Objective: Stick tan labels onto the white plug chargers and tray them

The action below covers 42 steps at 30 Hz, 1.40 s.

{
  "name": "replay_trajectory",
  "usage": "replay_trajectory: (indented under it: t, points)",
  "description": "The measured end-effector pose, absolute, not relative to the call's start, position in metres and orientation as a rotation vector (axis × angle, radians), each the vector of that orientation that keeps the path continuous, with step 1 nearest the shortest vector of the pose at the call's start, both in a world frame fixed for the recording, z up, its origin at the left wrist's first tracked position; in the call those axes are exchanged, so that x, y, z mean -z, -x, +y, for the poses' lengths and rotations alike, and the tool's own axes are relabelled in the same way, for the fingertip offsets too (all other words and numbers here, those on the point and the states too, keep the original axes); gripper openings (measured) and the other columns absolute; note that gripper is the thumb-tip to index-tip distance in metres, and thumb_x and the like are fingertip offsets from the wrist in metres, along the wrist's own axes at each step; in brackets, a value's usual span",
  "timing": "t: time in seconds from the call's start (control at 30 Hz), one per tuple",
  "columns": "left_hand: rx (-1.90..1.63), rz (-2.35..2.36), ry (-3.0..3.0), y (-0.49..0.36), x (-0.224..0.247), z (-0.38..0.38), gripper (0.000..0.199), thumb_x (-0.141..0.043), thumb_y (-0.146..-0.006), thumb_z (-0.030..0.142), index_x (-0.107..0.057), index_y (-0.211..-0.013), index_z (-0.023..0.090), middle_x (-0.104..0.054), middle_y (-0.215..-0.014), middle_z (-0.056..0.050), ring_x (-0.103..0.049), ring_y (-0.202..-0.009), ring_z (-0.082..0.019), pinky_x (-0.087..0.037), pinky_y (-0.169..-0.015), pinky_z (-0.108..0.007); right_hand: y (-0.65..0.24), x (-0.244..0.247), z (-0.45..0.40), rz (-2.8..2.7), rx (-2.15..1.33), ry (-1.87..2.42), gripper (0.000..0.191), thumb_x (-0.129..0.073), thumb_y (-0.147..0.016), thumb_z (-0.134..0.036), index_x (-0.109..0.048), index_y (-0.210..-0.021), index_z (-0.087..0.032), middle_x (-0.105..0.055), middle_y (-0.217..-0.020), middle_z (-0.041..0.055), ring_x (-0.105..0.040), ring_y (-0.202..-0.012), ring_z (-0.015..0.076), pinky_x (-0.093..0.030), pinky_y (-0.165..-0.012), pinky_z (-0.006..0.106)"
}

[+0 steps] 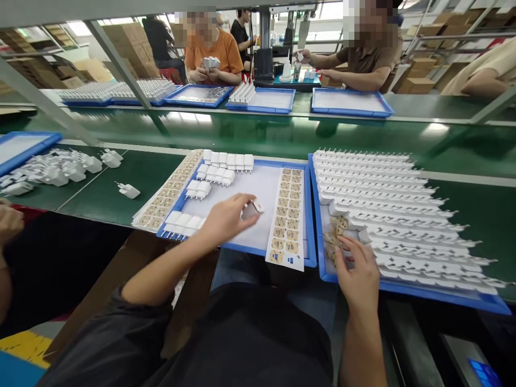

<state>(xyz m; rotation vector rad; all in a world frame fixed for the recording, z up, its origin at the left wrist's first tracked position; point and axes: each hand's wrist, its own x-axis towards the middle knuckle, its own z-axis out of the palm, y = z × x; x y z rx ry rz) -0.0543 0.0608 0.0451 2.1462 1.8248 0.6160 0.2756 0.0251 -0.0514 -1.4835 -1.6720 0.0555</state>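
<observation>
My left hand [231, 219] is above the middle blue tray [248, 248], its thumb and fingers closed round a white plug charger [257, 206]. White chargers [228, 161] stand in short rows on the left part of that tray. On its right side lies a sheet of round tan stickers [287, 215], overhanging the front rim. My right hand [357, 263] is at the front left corner of the right tray [328, 274], thumb and forefinger apart. Its fingertips are at a small heap of crumpled tan stickers [335, 236]. Many rows of white chargers [403, 215] fill the rest of that tray.
More sticker sheets [169, 191] lean along the middle tray's left rim. One charger [128, 190] lies loose on the green bench, near a charger pile [52, 169]. Beyond runs a green belt [242, 126] with blue trays [350, 102] and people seated behind. Another person's hand [11, 221] is at far left.
</observation>
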Motion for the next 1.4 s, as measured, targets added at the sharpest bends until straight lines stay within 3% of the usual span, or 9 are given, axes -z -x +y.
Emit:
replay_trajectory:
  t: [0.17, 0.33, 0.53, 0.73, 0.83, 0.97, 1.07, 1.17, 1.4]
  points:
    - [-0.140, 2.191, -2.136, 0.086, -0.048, 0.151, 0.049, -0.059, -0.090, 0.036, -0.053, -0.133, 0.015, -0.075, -0.108, -0.012, -0.070, -0.105, -0.032, -0.053, -0.086, -0.037, -0.276, 0.053, 0.024, -1.653, -0.084, 1.451, 0.024, -0.057, -0.098, -0.035, -0.073, -0.109, -0.021, -0.073, -0.114, 0.0125, -0.070, -0.101, 0.0269, -0.063, -0.074, 0.040]
    - [-0.021, 2.249, -2.090, 0.091, -0.032, 0.204, 0.046, -0.059, -0.088, 0.033, -0.054, -0.128, 0.010, -0.072, -0.112, -0.019, -0.067, -0.106, -0.033, -0.050, -0.084, -0.036, -0.281, 0.060, 0.023, -1.667, -0.125, 1.490, 0.025, -0.056, -0.098, -0.036, -0.073, -0.107, -0.021, -0.073, -0.114, 0.0129, -0.070, -0.104, 0.0289, -0.062, -0.079, 0.044]
    - [0.065, 2.259, -2.041, 0.092, -0.023, 0.220, 0.042, -0.061, -0.089, 0.034, -0.058, -0.122, 0.008, -0.070, -0.114, -0.021, -0.067, -0.105, -0.033, -0.051, -0.085, -0.036, -0.281, 0.058, 0.022, -1.701, -0.084, 1.484, 0.022, -0.056, -0.098, -0.034, -0.073, -0.106, -0.022, -0.075, -0.111, 0.0119, -0.070, -0.104, 0.0291, -0.060, -0.085, 0.046]
    - [0.034, 2.233, -2.137, 0.073, -0.030, 0.203, 0.042, -0.055, -0.095, 0.030, -0.055, -0.130, 0.005, -0.055, -0.136, -0.028, -0.063, -0.115, -0.037, -0.052, -0.091, -0.042, -0.255, 0.039, 0.012, -1.930, -0.059, 1.189, 0.017, -0.065, -0.095, -0.025, -0.073, -0.111, -0.025, -0.077, -0.110, 0.0077, -0.069, -0.106, 0.0276, -0.053, -0.096, 0.048]
    - [-0.007, 2.058, -2.291, 0.051, -0.034, 0.177, 0.041, -0.055, -0.097, 0.035, -0.057, -0.132, 0.013, -0.059, -0.135, -0.019, -0.061, -0.120, -0.034, -0.051, -0.096, -0.041, -0.236, 0.033, 0.003, -2.193, -0.179, 1.032, 0.021, -0.069, -0.094, -0.025, -0.071, -0.115, -0.027, -0.078, -0.113, 0.0056, -0.068, -0.110, 0.0279, -0.051, -0.096, 0.049]
    - [-0.053, 1.360, -2.546, 0.024, -0.034, 0.127, 0.032, -0.062, -0.096, 0.040, -0.067, -0.122, 0.021, -0.068, -0.127, -0.009, -0.063, -0.118, -0.027, -0.051, -0.098, -0.036, -0.226, 0.032, -0.007, -2.261, -0.294, 0.975, 0.014, -0.065, -0.096, -0.020, -0.072, -0.106, -0.027, -0.078, -0.111, 0.0043, -0.069, -0.106, 0.0248, -0.050, -0.095, 0.047]
    - [-0.079, 0.946, -2.650, 0.012, -0.029, 0.094, 0.035, -0.071, -0.092, 0.041, -0.069, -0.123, 0.024, -0.067, -0.132, -0.009, -0.062, -0.122, -0.027, -0.050, -0.101, -0.035, -0.227, 0.034, -0.011, -2.199, -0.284, 1.020, 0.010, -0.066, -0.096, -0.020, -0.072, -0.101, -0.026, -0.078, -0.101, 0.0037, -0.069, -0.099, 0.0241, -0.050, -0.091, 0.044]
    - [-0.080, 0.809, -2.718, 0.006, -0.020, 0.078, 0.039, -0.076, -0.089, 0.037, -0.070, -0.126, 0.025, -0.066, -0.136, -0.011, -0.063, -0.121, -0.028, -0.050, -0.102, -0.036, -0.224, 0.038, -0.012, -2.173, -0.223, 1.107, 0.013, -0.065, -0.097, -0.024, -0.072, -0.107, -0.026, -0.076, -0.096, 0.0050, -0.067, -0.096, 0.0246, -0.049, -0.088, 0.043]
    - [-0.002, 0.803, -2.736, 0.007, -0.007, 0.079, 0.037, -0.063, -0.098, 0.043, -0.070, -0.132, 0.029, -0.059, -0.149, -0.013, -0.060, -0.132, -0.032, -0.048, -0.110, -0.042, -0.214, 0.045, -0.011, -2.165, -0.102, 1.159, 0.012, -0.064, -0.098, -0.021, -0.073, -0.103, -0.025, -0.073, -0.090, 0.0046, -0.063, -0.091, 0.0228, -0.046, -0.085, 0.040]
